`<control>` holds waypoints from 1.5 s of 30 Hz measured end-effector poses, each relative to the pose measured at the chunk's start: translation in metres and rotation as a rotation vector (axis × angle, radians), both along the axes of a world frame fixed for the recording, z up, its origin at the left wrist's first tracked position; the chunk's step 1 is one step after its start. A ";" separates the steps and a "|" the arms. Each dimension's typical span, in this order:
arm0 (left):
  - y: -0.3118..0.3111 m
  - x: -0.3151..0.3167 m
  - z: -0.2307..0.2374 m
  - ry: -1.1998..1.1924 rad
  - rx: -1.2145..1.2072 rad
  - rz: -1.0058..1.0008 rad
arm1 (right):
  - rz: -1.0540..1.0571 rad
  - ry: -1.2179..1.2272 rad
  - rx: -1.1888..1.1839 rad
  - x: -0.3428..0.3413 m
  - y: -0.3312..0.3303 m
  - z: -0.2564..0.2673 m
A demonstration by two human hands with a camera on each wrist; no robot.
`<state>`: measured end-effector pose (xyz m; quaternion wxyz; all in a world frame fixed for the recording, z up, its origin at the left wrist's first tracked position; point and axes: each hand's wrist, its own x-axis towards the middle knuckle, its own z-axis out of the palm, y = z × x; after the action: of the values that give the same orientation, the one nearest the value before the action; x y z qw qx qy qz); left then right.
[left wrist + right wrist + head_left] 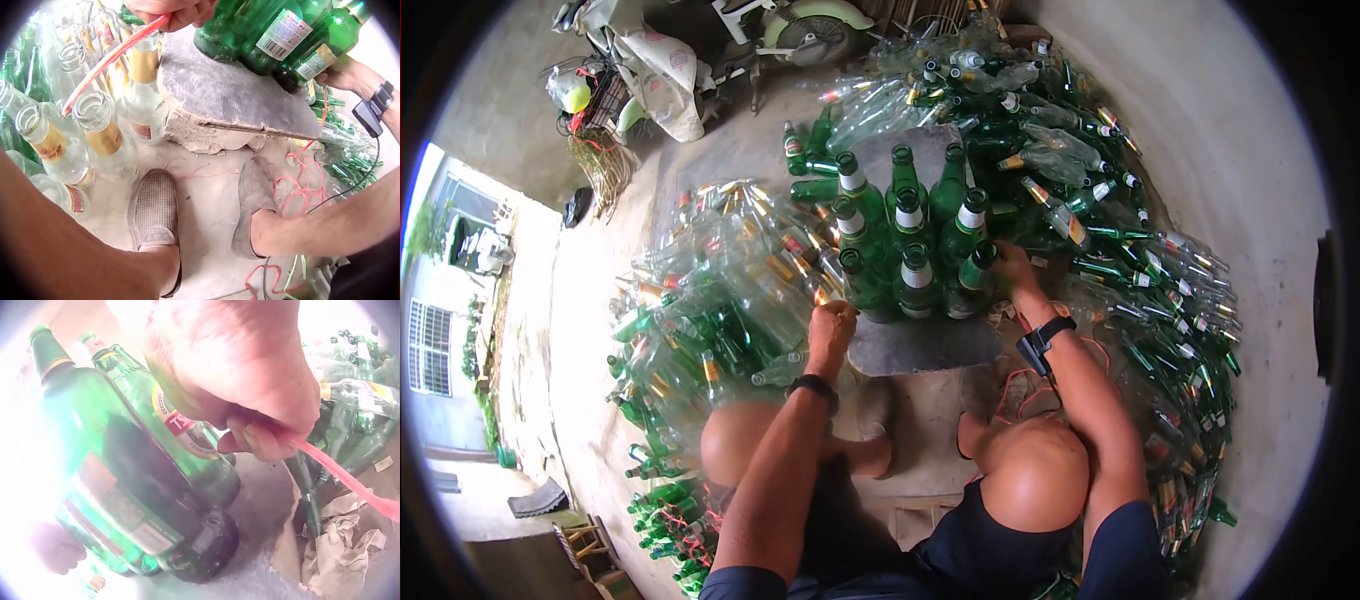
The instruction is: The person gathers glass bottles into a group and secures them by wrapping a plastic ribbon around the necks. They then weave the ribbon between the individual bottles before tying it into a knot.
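Nine green bottles stand upright in a block on a grey slab (925,350); one front bottle (916,280) has a white neck label. My left hand (833,325) is at the block's front left corner, and in the left wrist view its curled fingers (181,14) grip a red plastic strip (115,53). At the right side of the block my right hand (1012,268) pinches a red strip (337,469), beside a labelled green bottle (181,425) in the right wrist view. Whether the strip runs behind the bottles is hidden.
Clear bottles (103,134) crowd the slab's left side. Heaped bottles (1180,290) line the right wall. Tangled red strips (303,187) and a black cable (350,187) lie near my right foot. A green two-wheeler (815,35) stands at the back.
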<state>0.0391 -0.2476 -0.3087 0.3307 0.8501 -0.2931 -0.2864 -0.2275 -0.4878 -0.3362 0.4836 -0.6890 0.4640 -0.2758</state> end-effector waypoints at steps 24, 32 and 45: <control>0.017 -0.079 0.047 0.781 -0.110 0.376 | -0.021 -0.012 0.034 -0.042 0.069 0.015; 0.029 -0.086 0.024 0.675 -0.276 -0.098 | 0.076 0.056 0.179 -0.059 0.113 0.057; -0.008 -0.148 0.033 1.052 -0.280 0.132 | 0.180 0.069 0.272 -0.092 0.152 0.093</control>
<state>-0.1090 -0.2558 -0.2760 0.5600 0.5568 -0.0697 -0.6096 -0.3197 -0.3354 -0.2433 0.5789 -0.6651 0.4497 -0.1424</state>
